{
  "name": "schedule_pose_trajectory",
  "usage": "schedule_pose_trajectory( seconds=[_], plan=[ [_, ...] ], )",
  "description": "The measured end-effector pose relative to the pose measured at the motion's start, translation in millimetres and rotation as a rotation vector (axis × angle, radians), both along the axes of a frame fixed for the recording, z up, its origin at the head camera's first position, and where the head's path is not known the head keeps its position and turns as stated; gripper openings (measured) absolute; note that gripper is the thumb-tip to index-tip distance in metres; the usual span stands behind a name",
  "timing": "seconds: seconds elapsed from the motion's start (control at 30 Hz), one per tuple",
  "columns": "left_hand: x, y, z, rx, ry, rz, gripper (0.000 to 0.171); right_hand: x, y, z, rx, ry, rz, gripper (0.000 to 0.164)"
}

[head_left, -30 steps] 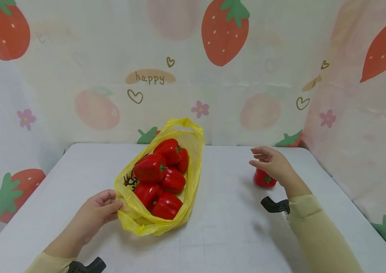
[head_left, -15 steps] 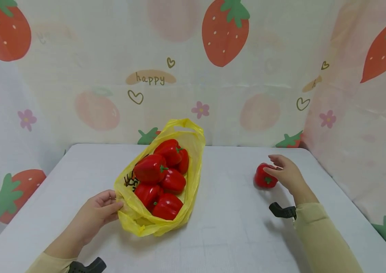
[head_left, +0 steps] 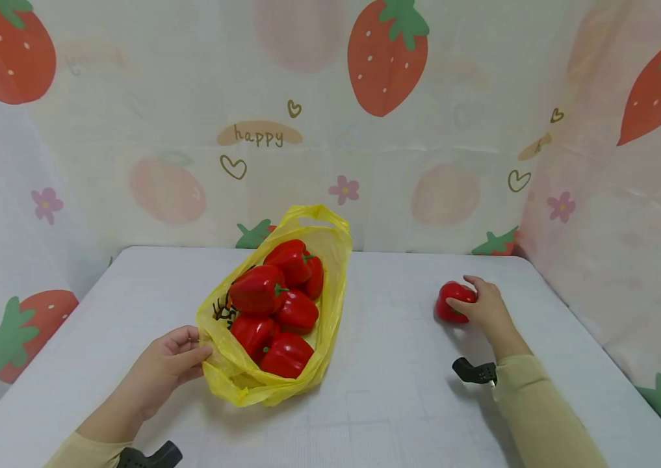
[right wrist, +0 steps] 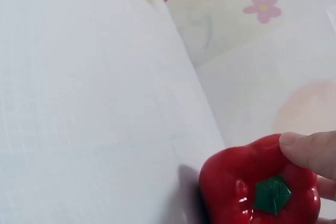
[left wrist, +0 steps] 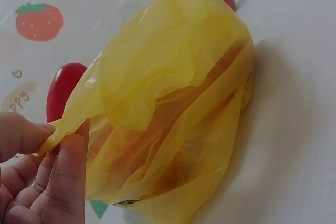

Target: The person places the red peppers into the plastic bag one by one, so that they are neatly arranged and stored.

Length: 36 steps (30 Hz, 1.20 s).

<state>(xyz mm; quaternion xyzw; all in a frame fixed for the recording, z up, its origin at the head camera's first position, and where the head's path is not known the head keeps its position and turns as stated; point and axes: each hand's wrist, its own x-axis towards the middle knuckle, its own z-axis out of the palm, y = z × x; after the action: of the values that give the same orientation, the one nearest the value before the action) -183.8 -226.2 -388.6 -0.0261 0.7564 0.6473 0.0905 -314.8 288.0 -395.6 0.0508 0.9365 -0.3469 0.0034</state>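
Observation:
A yellow plastic bag (head_left: 335,257) lies open on the table, with several red bell peppers (head_left: 255,290) inside it. My left hand (head_left: 163,365) pinches the bag's near-left rim between thumb and fingers. In the left wrist view, the bag (left wrist: 152,61) hangs from that pinch. Toward the right, another red bell pepper (head_left: 448,301) sits on the table. My right hand (head_left: 492,312) grips its right side, thumb in front and fingers behind. The right wrist view shows this pepper's green stem (right wrist: 272,194) with the thumb (right wrist: 310,150) on its upper edge.
The white table (head_left: 388,364) ends at a back edge just beyond the bag. Behind it hangs a pale curtain (head_left: 283,182) printed with strawberries, and another printed panel (head_left: 617,260) rises along the right side.
My right hand drew back to the right from above the lone bell pepper, then came down and took hold of its side. The left hand and the bag stayed put.

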Motion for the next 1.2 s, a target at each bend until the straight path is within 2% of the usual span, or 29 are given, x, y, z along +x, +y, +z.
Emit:
schedule_pose_trajectory(
  seconds=[0.33, 0.53, 0.73, 0.97, 1.2],
  plan=[
    [1.0, 0, -1.4, 0.011, 0.012, -0.008, 0.044, -1.1, -9, -3.6, -0.054, -0.046, -0.09, 0.09],
    [0.7, 0, -0.7, 0.0, 0.005, -0.001, 0.046, -1.2, -8, -4.5, -0.092, -0.039, -0.114, 0.087],
    [-0.1, 0, 0.5, -0.012, 0.003, -0.001, 0.046, -2.1, -5, -4.7, -0.084, -0.036, -0.086, 0.086],
    [0.0, -1, -0.3, -0.008, 0.002, -0.008, 0.047, -0.3, -2, -4.0, -0.108, -0.074, -0.054, 0.085],
    [0.6, 0, 1.3, -0.011, 0.003, -0.007, 0.046, 4.3, 3, -3.3, -0.101, -0.043, -0.03, 0.077]
  ],
)
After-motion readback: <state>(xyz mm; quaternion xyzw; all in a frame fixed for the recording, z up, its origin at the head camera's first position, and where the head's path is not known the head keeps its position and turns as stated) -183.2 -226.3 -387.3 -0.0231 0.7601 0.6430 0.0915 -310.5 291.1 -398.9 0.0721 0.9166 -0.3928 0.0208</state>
